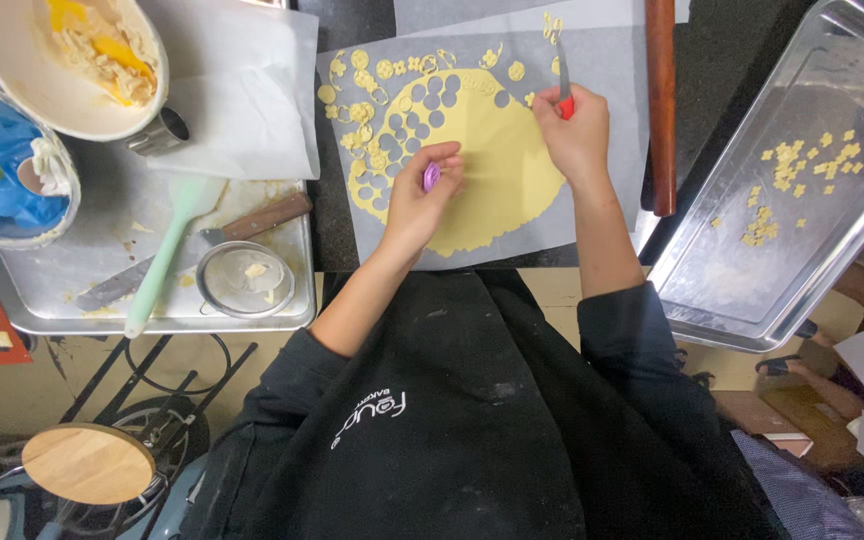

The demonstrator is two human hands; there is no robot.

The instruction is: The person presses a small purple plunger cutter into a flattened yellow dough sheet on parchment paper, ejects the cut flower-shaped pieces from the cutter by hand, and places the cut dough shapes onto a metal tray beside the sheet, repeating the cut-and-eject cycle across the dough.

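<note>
Our left hand (422,195) grips a small purple cutter (432,176) on the yellow dough (497,150); our right hand (574,125) grips a red-handled knife (563,85). We should press straight down, close beside earlier holes.

From my remote feed, I see a dark counter (347,20) carrying a sheet of baking paper (607,80) under rolled yellow dough, a wooden rolling pin (661,100) beside it, a cluttered metal tray (102,300) at left and a tilted steel tray (752,290) at right.
</note>
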